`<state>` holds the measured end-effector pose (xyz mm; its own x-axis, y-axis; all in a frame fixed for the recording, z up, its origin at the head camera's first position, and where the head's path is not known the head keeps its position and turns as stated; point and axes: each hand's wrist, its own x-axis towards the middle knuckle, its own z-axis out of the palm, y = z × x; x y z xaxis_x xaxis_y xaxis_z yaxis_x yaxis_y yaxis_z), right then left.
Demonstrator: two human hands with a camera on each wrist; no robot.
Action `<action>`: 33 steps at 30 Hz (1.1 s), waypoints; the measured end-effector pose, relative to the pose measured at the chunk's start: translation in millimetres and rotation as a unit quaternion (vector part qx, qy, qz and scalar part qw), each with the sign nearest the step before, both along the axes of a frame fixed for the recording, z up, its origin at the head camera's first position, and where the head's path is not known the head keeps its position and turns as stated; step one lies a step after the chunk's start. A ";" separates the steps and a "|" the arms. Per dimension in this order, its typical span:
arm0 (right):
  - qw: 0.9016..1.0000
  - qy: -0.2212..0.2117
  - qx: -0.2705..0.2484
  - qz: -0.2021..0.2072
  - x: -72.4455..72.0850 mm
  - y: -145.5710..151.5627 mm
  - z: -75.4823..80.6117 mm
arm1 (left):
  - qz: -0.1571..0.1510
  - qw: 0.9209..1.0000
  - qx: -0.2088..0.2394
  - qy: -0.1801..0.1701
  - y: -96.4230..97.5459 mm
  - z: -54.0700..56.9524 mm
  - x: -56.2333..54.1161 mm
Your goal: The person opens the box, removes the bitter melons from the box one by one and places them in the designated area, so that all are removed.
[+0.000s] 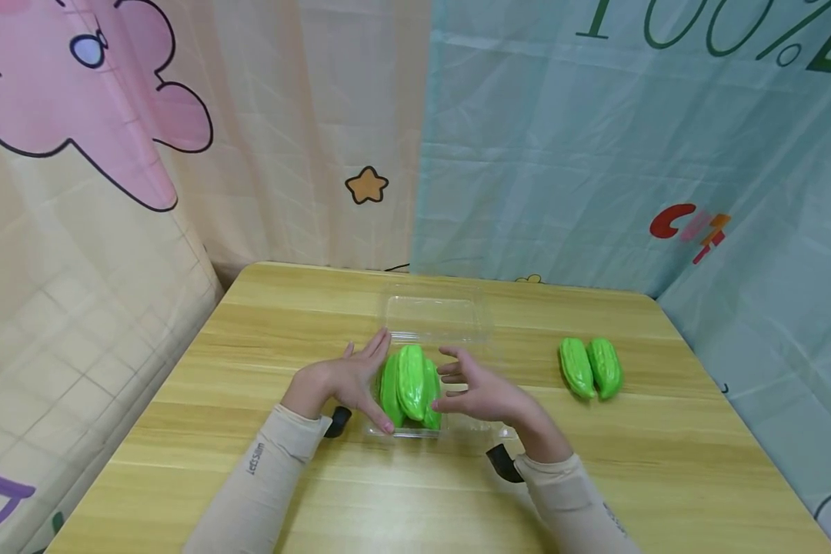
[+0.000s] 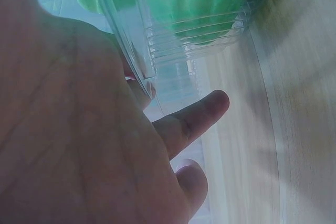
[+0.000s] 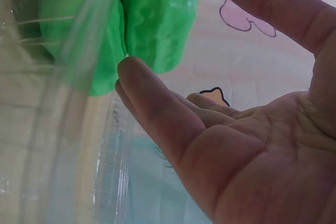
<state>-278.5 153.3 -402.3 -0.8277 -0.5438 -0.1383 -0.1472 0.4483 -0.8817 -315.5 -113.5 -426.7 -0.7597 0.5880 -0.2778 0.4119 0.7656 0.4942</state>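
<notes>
**Green gourds [image 1: 412, 382] are sitting in a clear container [image 1: 405, 433] between two hands**

At the far left, a pink cartoon figure [image 1: 121, 100] is showing on the beige fabric [image 1: 284, 169] behind the tabletop [image 1: 249, 338]. A pale sleeve is covering the left forearm, and a black object is jutting out near that wrist. The left hand [image 1: 349, 381] is spreading wide: its thumb is stretching toward the container's near edge and its other fingers are pointing toward the far left corner. In the left wrist view, the container's wall is standing right beside that hand.

At least three ribbed gourds are lying lengthwise in the container, just right of the left fingers, with the middle one seeming to ride on top. Behind them, the transparent lid [image 1: 432, 317] is lying open.

Next, the right hand [image 1: 481, 388] is hovering just right of the gourds, its fingers bending slightly and holding nothing, with a gap showing between them and the thumb. Whether a fingertip is touching a gourd, one cannot tell.

Farther right, two loose gourds [image 1: 577, 369] are lying side by side on the tabletop, well apart from that hand, and blue fabric [image 1: 561, 169] is hanging behind.
</notes>
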 end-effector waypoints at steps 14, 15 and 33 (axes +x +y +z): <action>1.000 -0.018 0.014 0.010 -2.0 -7.7 -8.7 | 0.005 1.000 -0.001 -0.006 0.9 3.1 0.4; 1.000 -0.016 0.022 0.004 -1.8 -7.9 -8.6 | 0.006 1.000 -0.001 -0.008 1.2 3.4 0.3; 0.987 0.054 0.146 -0.032 -11.3 -8.5 -20.8 | 0.006 1.000 0.009 -0.013 0.3 3.6 1.4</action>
